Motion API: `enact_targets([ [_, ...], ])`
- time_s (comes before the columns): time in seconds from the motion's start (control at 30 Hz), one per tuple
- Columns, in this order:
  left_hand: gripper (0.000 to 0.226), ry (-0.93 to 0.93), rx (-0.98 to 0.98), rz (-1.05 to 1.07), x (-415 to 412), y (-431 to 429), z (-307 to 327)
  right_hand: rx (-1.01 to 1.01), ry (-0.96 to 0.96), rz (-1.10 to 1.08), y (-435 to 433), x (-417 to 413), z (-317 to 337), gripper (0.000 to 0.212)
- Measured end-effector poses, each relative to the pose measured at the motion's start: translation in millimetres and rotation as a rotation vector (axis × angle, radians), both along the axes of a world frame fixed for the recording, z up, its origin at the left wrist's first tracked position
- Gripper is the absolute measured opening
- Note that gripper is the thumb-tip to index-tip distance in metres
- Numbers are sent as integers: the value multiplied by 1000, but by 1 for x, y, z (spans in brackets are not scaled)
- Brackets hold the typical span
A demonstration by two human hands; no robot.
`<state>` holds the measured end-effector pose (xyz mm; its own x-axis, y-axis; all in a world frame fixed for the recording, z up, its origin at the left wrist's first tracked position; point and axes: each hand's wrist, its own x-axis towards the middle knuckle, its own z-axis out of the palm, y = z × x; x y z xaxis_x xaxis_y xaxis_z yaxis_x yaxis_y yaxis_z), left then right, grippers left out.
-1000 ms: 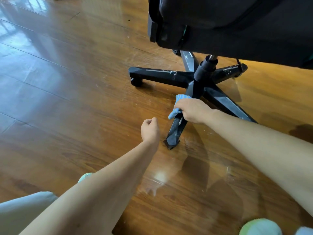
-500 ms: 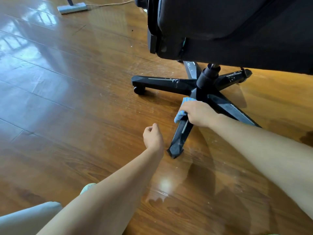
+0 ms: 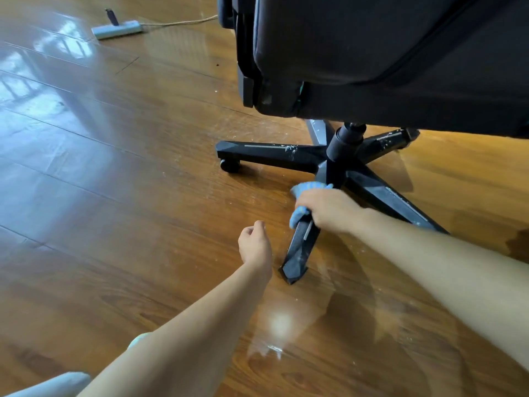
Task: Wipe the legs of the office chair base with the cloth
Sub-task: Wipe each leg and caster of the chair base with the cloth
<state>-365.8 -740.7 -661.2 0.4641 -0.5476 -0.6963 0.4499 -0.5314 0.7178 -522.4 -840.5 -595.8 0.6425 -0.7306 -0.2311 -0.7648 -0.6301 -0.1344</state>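
On the near leg [image 3: 299, 252], pointing toward the camera, the right hand [image 3: 329, 209] clamps the cloth [image 3: 297, 214]; left hand [image 3: 254, 245] loosely curled

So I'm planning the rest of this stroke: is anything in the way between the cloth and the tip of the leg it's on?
Nothing visible. The right hand presses the blue cloth on the near leg, bare down to its tip; the left hand hovers beside it, apart.

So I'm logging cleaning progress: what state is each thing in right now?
Right hand: closed around the cloth, on the near leg.
Cloth: bunched, pressed on the near leg.
Left hand: loosely curled, empty, above the floor.
Near leg: partly covered by cloth, dusty towards its tip.
Left leg: untouched, white specks on top.
Power strip: flat on the floor, one plug in.
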Motion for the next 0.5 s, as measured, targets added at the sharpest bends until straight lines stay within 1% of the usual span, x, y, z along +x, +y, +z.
enact_targets([
  [0.1, 20, 16, 0, -17, 0, 0, -3, -146, 67, -96, -35, -1, -2, 27],
  [0.17, 21, 43, 1, -46, 0, 0, -4, -200, 131, -94, -30, 10, -7, 21],
  [0.23, 21, 63, 1, -65, -2, 0, -6, -244, 189, -29, -17, 17, -12, 18],
  [0.3, 20, 75, -2, -84, -4, -1, -8, -231, 171, 55, -8, 11, -14, 19],
  [0.37, 20, 90, -15, -126, -5, -6, -6, -193, 145, 62, -17, 2, -8, 23],
  [0.43, 21, 86, -19, -166, -7, -12, -4, -167, 169, -18, -32, 1, 3, 22],
  [0.5, 21, 82, -36, -181, -8, -17, 0, -190, 192, -115, -41, 8, 6, 17],
])
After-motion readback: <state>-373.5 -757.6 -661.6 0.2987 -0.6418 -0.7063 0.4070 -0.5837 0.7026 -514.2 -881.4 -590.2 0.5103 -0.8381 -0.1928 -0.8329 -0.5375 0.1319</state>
